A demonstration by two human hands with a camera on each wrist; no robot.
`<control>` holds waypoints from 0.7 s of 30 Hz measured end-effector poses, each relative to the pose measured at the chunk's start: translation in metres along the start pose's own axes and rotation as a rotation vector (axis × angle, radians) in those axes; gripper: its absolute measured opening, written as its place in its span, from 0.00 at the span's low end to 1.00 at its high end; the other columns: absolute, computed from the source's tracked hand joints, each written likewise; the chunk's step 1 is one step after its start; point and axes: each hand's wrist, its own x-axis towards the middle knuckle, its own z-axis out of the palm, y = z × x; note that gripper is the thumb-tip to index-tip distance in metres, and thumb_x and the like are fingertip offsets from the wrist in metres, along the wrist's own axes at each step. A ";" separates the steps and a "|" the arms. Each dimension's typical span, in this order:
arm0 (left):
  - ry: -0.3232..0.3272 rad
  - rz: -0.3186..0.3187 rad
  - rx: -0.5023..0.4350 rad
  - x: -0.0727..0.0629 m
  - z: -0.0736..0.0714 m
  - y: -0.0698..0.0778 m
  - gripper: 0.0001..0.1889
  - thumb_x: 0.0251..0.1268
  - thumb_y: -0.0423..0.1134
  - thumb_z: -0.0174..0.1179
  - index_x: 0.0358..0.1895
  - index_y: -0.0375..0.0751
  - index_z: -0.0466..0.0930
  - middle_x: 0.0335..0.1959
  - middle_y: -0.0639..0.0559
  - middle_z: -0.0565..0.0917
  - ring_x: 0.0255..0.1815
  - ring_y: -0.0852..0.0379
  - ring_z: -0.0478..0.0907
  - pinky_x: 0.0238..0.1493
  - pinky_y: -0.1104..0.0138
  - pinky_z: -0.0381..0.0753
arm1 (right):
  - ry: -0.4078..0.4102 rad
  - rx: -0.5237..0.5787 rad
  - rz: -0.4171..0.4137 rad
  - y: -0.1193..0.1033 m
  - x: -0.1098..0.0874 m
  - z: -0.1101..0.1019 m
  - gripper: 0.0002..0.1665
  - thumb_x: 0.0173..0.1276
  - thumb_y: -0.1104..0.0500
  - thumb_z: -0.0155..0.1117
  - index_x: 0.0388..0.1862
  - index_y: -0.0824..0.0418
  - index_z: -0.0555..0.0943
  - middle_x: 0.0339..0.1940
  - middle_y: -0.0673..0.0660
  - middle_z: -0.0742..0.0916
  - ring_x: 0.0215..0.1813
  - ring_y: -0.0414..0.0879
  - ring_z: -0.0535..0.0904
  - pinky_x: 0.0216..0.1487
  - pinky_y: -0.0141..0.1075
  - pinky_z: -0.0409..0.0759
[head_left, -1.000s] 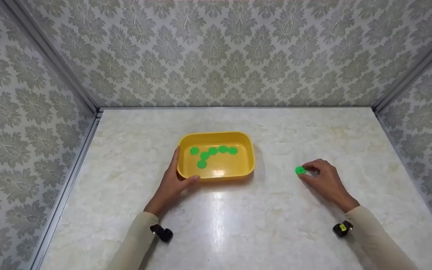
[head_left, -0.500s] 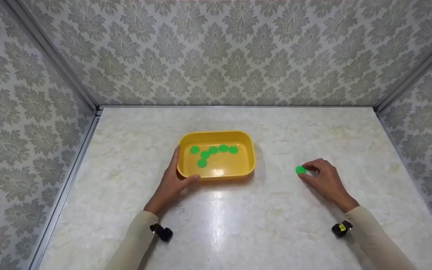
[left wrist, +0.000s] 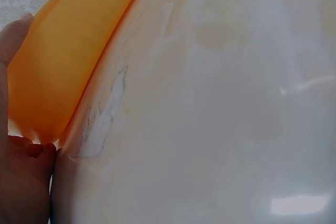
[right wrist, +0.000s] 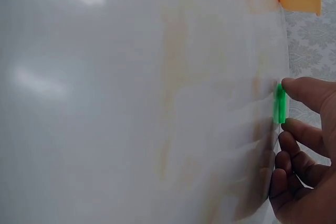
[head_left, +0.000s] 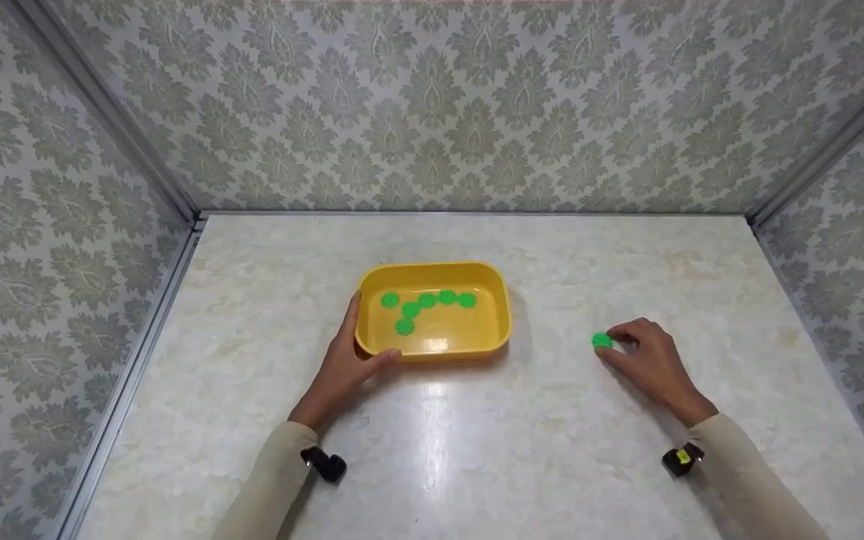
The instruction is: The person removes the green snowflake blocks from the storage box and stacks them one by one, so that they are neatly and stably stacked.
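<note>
A yellow rectangular tub (head_left: 462,337) with rounded corners stands on the table, several small green notched discs (head_left: 405,327) lying flat on its floor. My left hand (head_left: 343,366) holds the tub at its near left corner, thumb over the front rim and fingers along the left side. Off to the right of the tub, my right hand (head_left: 649,360) pinches one more green disc (head_left: 601,340) between thumb and forefinger. The right wrist view shows that green disc (right wrist: 280,103) edge-on, low at the table surface, with the other fingers curled below.
The pale marbled table (head_left: 537,450) ends at a patterned wall (head_left: 432,112) behind, with similar walls left and right. Dark wrist cameras (head_left: 324,465) are strapped over both sleeves.
</note>
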 end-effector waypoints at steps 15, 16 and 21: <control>0.001 0.022 0.006 0.001 -0.001 0.000 0.65 0.68 0.49 0.80 0.93 0.62 0.36 0.92 0.51 0.50 0.89 0.49 0.55 0.87 0.49 0.54 | -0.006 0.072 -0.104 -0.057 0.045 0.002 0.19 0.72 0.57 0.81 0.56 0.67 0.90 0.52 0.67 0.89 0.53 0.61 0.81 0.56 0.53 0.76; -0.001 0.023 0.003 0.001 -0.001 -0.001 0.65 0.68 0.49 0.80 0.93 0.62 0.36 0.92 0.51 0.50 0.89 0.49 0.56 0.87 0.49 0.54 | -0.018 0.067 -0.115 -0.062 0.048 0.003 0.19 0.73 0.57 0.81 0.56 0.67 0.90 0.52 0.67 0.89 0.54 0.61 0.81 0.56 0.54 0.76; -0.003 0.015 0.005 -0.001 0.000 -0.002 0.64 0.68 0.51 0.80 0.93 0.65 0.35 0.93 0.53 0.50 0.88 0.51 0.57 0.87 0.50 0.55 | -0.064 0.031 -0.174 -0.085 0.065 0.011 0.19 0.72 0.55 0.82 0.55 0.64 0.91 0.52 0.64 0.90 0.55 0.64 0.81 0.57 0.59 0.79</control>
